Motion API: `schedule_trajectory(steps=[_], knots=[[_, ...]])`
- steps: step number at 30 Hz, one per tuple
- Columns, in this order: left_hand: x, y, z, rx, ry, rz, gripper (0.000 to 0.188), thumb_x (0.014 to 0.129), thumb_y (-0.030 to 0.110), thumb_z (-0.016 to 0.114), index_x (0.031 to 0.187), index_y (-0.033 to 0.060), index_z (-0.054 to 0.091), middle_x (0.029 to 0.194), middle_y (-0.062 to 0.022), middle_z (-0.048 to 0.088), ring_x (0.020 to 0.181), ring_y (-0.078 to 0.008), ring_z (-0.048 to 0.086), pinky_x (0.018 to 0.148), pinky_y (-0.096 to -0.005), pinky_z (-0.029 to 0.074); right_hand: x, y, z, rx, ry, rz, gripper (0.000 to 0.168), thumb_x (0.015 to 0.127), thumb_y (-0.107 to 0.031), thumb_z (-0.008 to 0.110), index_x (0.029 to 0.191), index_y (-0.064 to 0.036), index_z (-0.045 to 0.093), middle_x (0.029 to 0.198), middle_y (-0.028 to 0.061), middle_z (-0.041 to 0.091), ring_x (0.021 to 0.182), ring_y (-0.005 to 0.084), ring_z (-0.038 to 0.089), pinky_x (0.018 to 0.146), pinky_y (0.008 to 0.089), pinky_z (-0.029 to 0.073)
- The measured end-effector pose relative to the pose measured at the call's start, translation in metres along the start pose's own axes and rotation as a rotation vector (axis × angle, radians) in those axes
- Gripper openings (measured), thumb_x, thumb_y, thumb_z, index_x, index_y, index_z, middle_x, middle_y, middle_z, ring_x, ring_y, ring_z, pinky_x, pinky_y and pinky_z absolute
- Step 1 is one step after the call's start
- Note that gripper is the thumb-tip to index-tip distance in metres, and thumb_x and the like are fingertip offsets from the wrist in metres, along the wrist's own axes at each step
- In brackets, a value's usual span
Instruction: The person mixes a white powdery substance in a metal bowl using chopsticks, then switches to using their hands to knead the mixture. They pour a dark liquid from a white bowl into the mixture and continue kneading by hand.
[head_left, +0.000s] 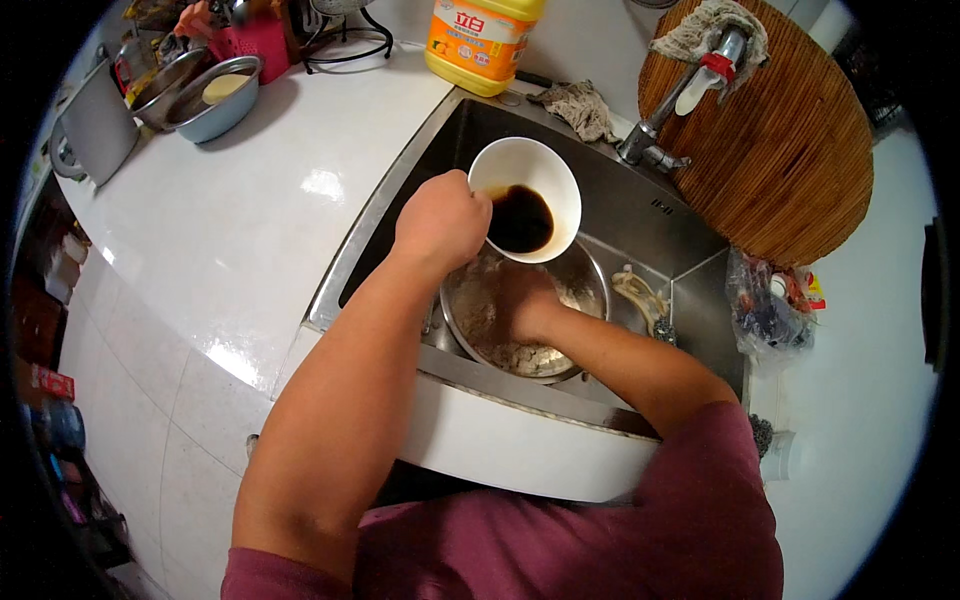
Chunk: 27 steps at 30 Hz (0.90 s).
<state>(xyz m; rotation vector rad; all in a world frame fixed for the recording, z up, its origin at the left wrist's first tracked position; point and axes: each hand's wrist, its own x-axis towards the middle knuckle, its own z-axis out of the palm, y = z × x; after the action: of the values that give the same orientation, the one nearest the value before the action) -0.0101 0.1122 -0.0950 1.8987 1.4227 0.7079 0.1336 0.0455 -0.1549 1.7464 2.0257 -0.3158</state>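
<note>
My left hand (442, 221) grips the rim of a white bowl (561, 176), which is tilted and holds a dark brown liquid (525, 219). Below the bowl, a round metal basin (606, 289) stands in the stainless steel sink. In the basin lies a pale, floury-looking mixture (480, 319). My right hand (525, 300) reaches into the basin and touches the mixture; its fingers are blurred and partly hidden, so their grip does not show.
A faucet (651, 139) rises behind the sink (637, 202), beside a round wooden board (780, 142). A yellow detergent jug (480, 45) and a rag (577, 109) stand at the back edge. A plastic bag (769, 307) lies right; metal bowls (217, 112) sit far left.
</note>
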Motion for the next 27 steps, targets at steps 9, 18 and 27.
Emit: schedule_trajectory(steps=[9, 18, 27], knots=[[0.002, -0.004, -0.007, -0.019, -0.023, -0.054, 0.033, 0.091, 0.022, 0.045, 0.095, -0.005, 0.063, 0.08, -0.0216, 0.069, 0.07, -0.0345, 0.069, 0.078, -0.0449, 0.054, 0.021, 0.029, 0.021, 0.23, 0.009, -0.205, 0.051, 0.075, -0.036, 0.069, 0.114, -0.002, 0.069, 0.113, 0.0213, 0.069, 0.102, 0.0346, 0.067, 0.087, 0.0435, 0.054], [-0.001, 0.005, -0.005, -0.076, -0.054, -0.063, 0.031, 0.091, 0.021, 0.044, 0.093, -0.0038, 0.062, 0.068, -0.0171, 0.067, 0.066, -0.0324, 0.069, 0.074, -0.0436, 0.053, 0.011, 0.011, 0.033, 0.131, 0.091, -0.202, 0.044, 0.078, -0.029, 0.064, 0.109, 0.002, 0.068, 0.112, 0.0234, 0.067, 0.099, 0.0382, 0.067, 0.085, 0.045, 0.055], [0.0, -0.001, -0.004, -0.014, -0.013, -0.045, 0.031, 0.091, 0.022, 0.045, 0.093, -0.0039, 0.062, 0.073, -0.0196, 0.068, 0.068, -0.034, 0.069, 0.076, -0.0448, 0.054, 0.011, -0.008, 0.007, 0.042, -0.064, -0.205, 0.039, 0.086, -0.029, 0.061, 0.115, -0.004, 0.066, 0.12, 0.0233, 0.065, 0.109, 0.0353, 0.064, 0.09, 0.0427, 0.053]])
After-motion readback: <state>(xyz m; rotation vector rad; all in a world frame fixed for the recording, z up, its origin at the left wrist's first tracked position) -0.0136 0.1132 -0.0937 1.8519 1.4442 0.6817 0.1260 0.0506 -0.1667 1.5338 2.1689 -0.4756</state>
